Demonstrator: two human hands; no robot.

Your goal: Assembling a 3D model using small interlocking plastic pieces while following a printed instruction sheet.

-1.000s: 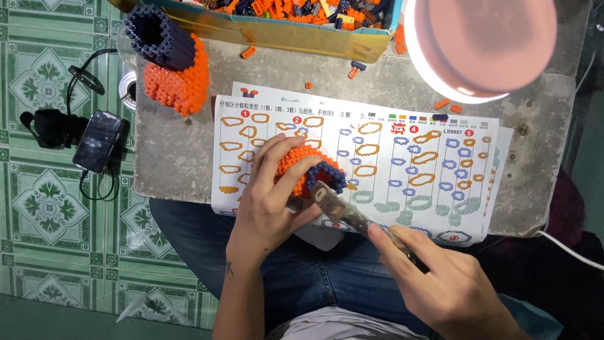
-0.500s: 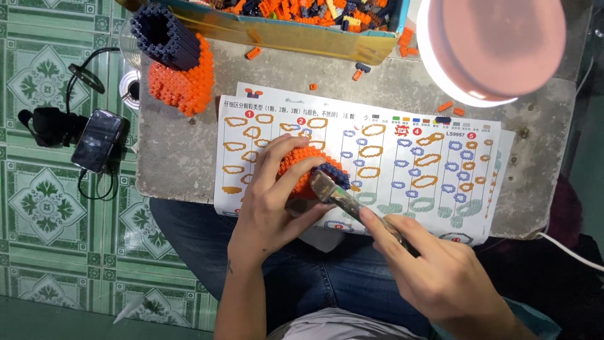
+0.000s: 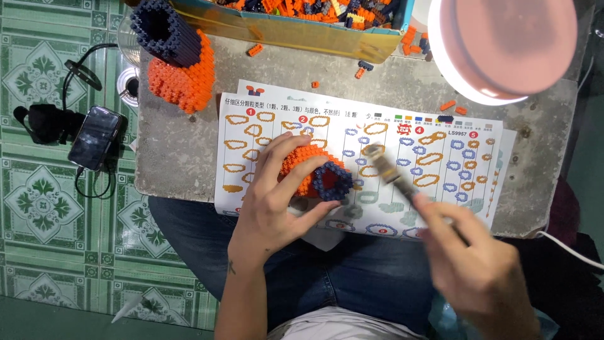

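Orange-blue bead model (image 3: 318, 173) gripped in left hand (image 3: 274, 204), right hand (image 3: 478, 264) w/ tweezers (image 3: 393, 176) just beside.

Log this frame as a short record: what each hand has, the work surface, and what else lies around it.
left hand: grips an orange and dark blue brick model resting on the sheet
right hand: holds a slim metal tool, motion-blurred, tip apart from the model
surface: grey tabletop with a printed instruction sheet
back of table: open box of loose bricks; a second, larger orange and blue model at the left corner
overhead: round lit lamp
floor: phone with cables on patterned tiles
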